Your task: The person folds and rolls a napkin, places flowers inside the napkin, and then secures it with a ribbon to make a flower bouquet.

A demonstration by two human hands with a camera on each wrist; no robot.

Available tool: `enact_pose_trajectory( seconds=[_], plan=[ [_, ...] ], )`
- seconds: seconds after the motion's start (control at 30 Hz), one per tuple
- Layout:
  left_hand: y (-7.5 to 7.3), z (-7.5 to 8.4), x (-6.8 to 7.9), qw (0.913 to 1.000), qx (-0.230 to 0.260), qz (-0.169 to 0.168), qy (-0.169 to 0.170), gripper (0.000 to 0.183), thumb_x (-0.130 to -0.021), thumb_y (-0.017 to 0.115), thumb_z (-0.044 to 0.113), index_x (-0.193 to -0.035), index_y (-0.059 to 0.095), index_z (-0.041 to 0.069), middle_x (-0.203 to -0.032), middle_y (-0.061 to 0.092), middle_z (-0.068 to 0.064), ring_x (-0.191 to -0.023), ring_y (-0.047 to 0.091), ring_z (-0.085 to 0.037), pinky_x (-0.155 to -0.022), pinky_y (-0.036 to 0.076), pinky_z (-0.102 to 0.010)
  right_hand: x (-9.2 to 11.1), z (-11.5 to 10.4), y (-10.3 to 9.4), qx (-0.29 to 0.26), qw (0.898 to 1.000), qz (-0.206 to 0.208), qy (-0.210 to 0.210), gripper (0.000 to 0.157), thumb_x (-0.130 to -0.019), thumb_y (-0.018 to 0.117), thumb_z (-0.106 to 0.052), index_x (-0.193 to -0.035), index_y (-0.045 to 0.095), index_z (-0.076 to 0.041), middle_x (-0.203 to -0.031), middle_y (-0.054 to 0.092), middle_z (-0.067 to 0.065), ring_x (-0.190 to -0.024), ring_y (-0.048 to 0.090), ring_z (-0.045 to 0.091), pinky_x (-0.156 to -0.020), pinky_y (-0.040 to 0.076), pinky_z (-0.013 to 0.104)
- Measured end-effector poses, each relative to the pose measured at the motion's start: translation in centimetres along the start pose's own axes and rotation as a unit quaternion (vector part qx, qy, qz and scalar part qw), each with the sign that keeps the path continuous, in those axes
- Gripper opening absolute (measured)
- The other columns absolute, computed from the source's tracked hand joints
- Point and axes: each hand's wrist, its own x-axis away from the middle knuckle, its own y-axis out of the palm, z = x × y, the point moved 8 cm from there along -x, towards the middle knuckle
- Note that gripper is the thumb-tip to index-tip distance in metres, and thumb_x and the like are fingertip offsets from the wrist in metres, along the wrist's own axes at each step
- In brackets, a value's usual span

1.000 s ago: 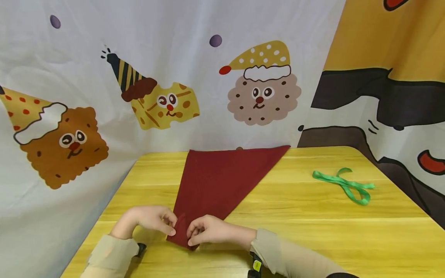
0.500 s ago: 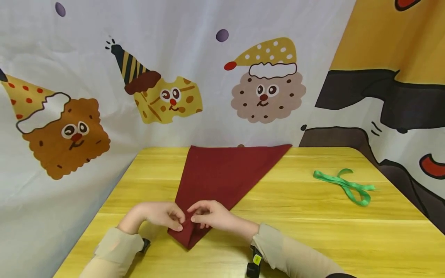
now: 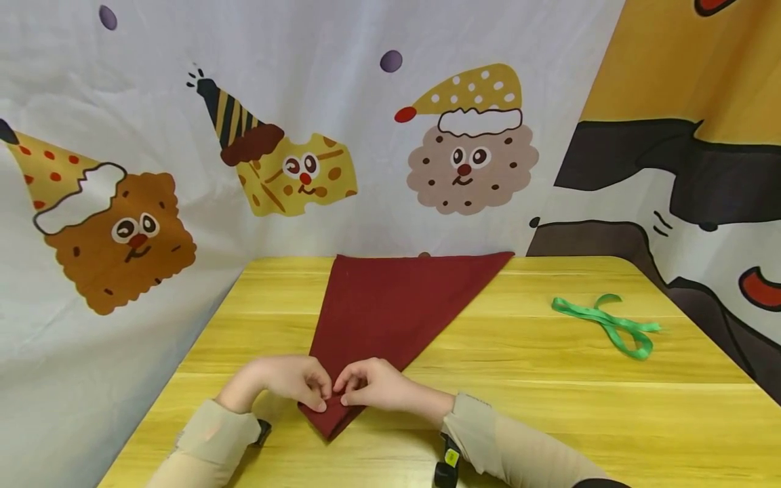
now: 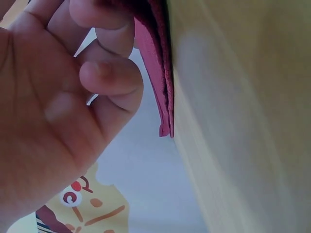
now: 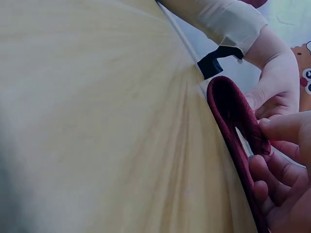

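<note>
A dark red cloth [image 3: 390, 305] lies folded on the table, broad at the far edge and narrow near me. Its near end is turned up and over, and the right wrist view shows this cloth fold [image 5: 226, 97] as a rounded loop. My left hand [image 3: 295, 381] pinches the turned-over edge on the left side. Close beside it, my right hand [image 3: 375, 385] pinches the same edge between thumb and fingers. In the left wrist view, curled fingers [image 4: 114, 80] stand next to the layered cloth edge [image 4: 158, 82].
A looped green ribbon [image 3: 610, 325] lies on the right of the wooden table [image 3: 518, 407]. Behind the table hangs a white curtain [image 3: 378, 230] printed with cartoon biscuits and cheese. A black strap device [image 3: 448, 461] sits at my right wrist.
Both hands have turned the cloth's near end up and over into a fold. The right hand rose off the cloth's tip, then came down to pinch the edge beside the left.
</note>
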Motion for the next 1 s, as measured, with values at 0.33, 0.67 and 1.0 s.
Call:
enact_pose_trajectory(
  seconds=[0.33, 0.67, 1.0],
  plan=[
    [0.1, -0.9, 0.6, 0.9977, 0.015, -0.011, -0.066, 0.014, -0.082, 0.068, -0.003, -0.092, 0.061, 0.004, -0.07, 0.055, 0.009, -0.061, 0.047, -0.001, -0.059, 0.039, -0.017, 0.4, -0.8, 0.7, 0.096, 0.994, -0.037, -0.041, 0.01, -0.083, 0.075, -0.008, -0.084, 0.07, -0.017, -0.069, 0.06, -0.018, -0.065, 0.055, -0.007, -0.062, 0.045, 0.014],
    [0.3, -0.9, 0.9, 0.9973, 0.053, -0.04, -0.033, 0.018, -0.085, 0.065, -0.003, -0.102, 0.068, 0.001, -0.086, 0.065, 0.004, -0.063, 0.049, 0.0, -0.056, 0.039, -0.016, 0.3, -1.0, 1.0, 0.183, 0.979, -0.029, -0.082, 0.005, -0.082, 0.078, -0.014, -0.082, 0.075, -0.019, -0.07, 0.05, -0.018, -0.064, 0.046, -0.008, -0.059, 0.04, 0.01],
    [0.1, -1.5, 1.3, 0.995, 0.059, -0.019, -0.078, 0.02, -0.087, 0.067, 0.007, -0.105, 0.074, 0.008, -0.08, 0.068, 0.005, -0.048, 0.038, -0.001, -0.04, 0.033, -0.017, 0.3, -0.8, 0.7, 0.188, 0.977, -0.054, -0.085, 0.004, -0.085, 0.075, -0.016, -0.081, 0.075, -0.018, -0.072, 0.057, -0.02, -0.064, 0.049, -0.011, -0.061, 0.041, 0.008]
  ],
)
